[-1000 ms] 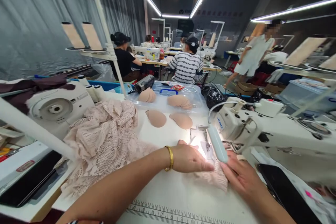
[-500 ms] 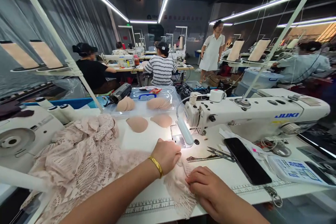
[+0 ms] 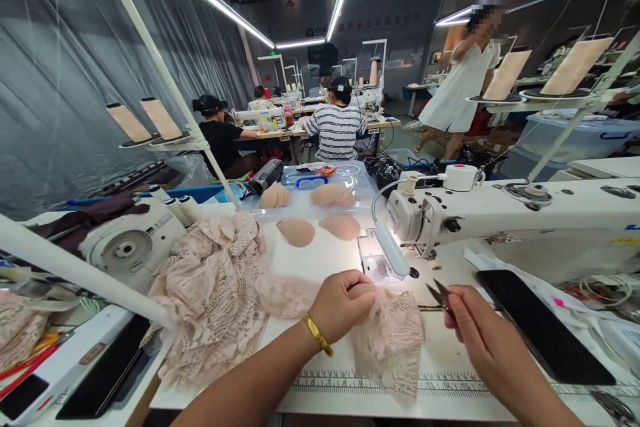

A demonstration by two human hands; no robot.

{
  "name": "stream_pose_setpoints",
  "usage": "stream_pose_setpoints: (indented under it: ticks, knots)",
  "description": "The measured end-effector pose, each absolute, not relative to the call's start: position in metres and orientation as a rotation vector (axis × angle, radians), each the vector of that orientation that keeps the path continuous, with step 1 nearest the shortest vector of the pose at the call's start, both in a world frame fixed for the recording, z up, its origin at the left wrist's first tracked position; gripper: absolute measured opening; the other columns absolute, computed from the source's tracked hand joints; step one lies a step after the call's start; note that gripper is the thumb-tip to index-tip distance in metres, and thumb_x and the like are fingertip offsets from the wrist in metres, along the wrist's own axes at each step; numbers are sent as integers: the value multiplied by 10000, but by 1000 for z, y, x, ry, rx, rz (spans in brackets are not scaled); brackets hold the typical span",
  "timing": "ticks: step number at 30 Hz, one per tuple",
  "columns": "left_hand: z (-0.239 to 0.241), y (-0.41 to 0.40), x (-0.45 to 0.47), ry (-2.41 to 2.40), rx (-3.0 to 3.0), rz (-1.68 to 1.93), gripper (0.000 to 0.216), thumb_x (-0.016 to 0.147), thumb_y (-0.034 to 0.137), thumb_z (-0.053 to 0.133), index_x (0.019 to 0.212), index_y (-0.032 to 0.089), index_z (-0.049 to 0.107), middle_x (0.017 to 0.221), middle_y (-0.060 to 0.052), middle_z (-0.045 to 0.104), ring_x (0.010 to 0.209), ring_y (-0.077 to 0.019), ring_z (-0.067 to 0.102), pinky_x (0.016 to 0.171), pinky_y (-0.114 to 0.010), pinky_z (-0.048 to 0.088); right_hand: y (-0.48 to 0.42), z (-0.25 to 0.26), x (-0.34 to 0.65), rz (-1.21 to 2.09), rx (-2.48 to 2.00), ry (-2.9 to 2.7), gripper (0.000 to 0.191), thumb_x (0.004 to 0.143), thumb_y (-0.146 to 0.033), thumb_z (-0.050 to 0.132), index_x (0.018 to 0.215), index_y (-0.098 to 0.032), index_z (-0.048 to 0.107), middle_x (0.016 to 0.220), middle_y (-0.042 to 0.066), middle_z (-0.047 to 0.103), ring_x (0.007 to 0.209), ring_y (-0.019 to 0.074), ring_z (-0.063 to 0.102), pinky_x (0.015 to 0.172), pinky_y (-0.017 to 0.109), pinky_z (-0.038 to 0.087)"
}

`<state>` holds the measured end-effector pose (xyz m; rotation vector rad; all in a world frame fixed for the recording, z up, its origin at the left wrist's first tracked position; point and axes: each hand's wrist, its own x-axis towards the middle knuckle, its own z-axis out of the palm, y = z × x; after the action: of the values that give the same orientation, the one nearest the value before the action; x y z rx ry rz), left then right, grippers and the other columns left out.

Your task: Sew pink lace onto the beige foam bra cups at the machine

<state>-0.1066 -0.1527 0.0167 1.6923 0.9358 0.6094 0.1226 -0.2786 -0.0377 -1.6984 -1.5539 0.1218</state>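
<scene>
Pinched in my left hand (image 3: 345, 300) is a piece of pale pink lace (image 3: 393, 347), whose free end hangs down across the table's printed ruler. My right hand (image 3: 483, 330) grips a pair of thread snips (image 3: 439, 295), their dark blades pointing left toward the lace without touching it. Just beyond both hands stands the white sewing machine (image 3: 415, 213), its lamp lighting the needle plate. Two beige teardrop-shaped pads (image 3: 296, 232) lie flat on the table behind my left hand. A large heap of the same lace (image 3: 215, 300) spreads to the left.
A dark phone (image 3: 545, 327) lies right of my right hand. Stacked beige pads (image 3: 333, 195) rest on a clear plastic lid (image 3: 365, 180) at the back. Thread cones (image 3: 507, 73) stand on racks at both sides. Several people are farther back, one in white (image 3: 460, 93) on foot.
My right hand has left the lace and picked up the snips from the table. My left hand still pinches the lace. The view has swung left, and the person in white has moved.
</scene>
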Motion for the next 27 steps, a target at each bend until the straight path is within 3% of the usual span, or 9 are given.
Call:
stream_pose_setpoints:
  ticks: [2,5,12,14,17,20,24,27]
  knots:
    - [17,-154,-107,930,1680,614,163,708,290,609,760,169,705,776,-13,677,775,-186,599,707,-265,463,-281,-22,89,244,-1604,-1581,229,1070,-413,412,1183,-262,543,828,7,716,621,168,665,534,242,527]
    - [16,-157,-108,912,1672,631,176,720,298,622,780,164,719,791,-22,694,795,-196,616,739,-278,481,-274,-16,57,123,-1555,-1655,221,1046,-420,500,1193,-268,565,923,6,735,707,157,698,580,229,522]
    - [14,-163,-108,953,1726,703,137,729,222,610,785,183,729,813,-8,713,813,-186,637,739,-259,489,-256,-31,48,-318,-1649,-1677,263,1079,-396,422,1121,-230,622,827,16,709,636,163,656,558,262,420]
    - [14,-163,-107,958,1739,726,117,734,216,610,764,185,720,795,-3,704,796,-176,628,728,-252,482,-257,-29,46,-249,-1645,-1646,264,1070,-417,439,1121,-238,627,835,12,713,617,159,646,553,263,428]
    - [15,-163,-107,957,1696,729,111,732,243,622,743,178,712,776,-11,696,780,-175,618,722,-254,478,-257,-24,44,123,-1633,-1522,278,1020,-505,520,1087,-262,637,776,-22,701,562,147,613,516,247,460]
    - [16,-163,-106,935,1562,680,167,708,315,654,751,163,709,764,-26,685,755,-177,601,696,-262,477,-252,-24,47,367,-1617,-1448,317,997,-540,532,923,-254,647,703,-34,667,584,154,606,509,240,466]
    - [12,-161,-105,933,1430,641,228,664,373,688,732,156,680,739,-23,647,720,-168,566,639,-255,461,-247,-29,60,355,-1671,-1508,379,1010,-530,502,771,-247,578,633,-41,598,579,156,553,521,249,439]
    - [10,-158,-105,952,1403,658,235,653,382,684,726,159,663,722,-12,620,709,-162,547,626,-250,453,-250,-25,63,336,-1696,-1500,333,1002,-567,514,902,-264,611,669,-52,636,536,149,551,500,252,448]
